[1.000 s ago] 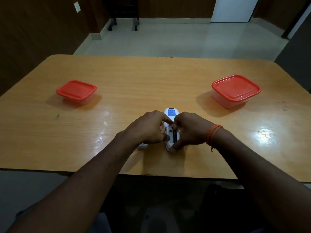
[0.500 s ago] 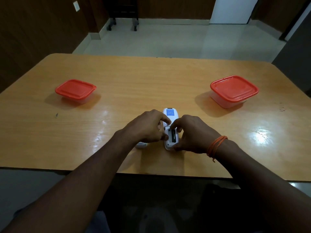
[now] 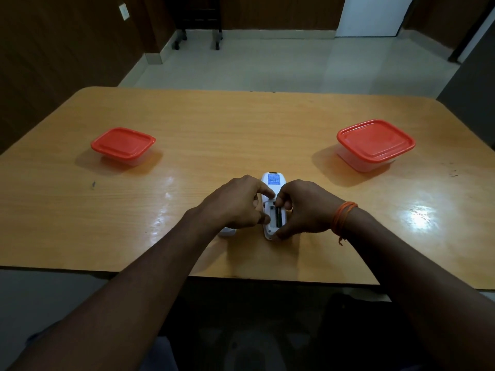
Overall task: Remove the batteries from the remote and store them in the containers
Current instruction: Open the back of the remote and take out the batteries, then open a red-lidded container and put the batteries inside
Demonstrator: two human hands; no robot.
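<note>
remote (image 3: 273, 180) is face-down, back open; left hand (image 3: 235, 204) grips its side to steady it, right hand (image 3: 305, 210) pinches it lengthwise w/ fingertip (image 3: 278, 202) on battery (image 3: 279, 216), prob to pry it out.

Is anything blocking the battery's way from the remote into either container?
Yes. The compartment is open and a battery lies exposed in the remote, but the left container and the right container are both closed by their red lids. Nothing else visible lies between the remote and them.
</note>
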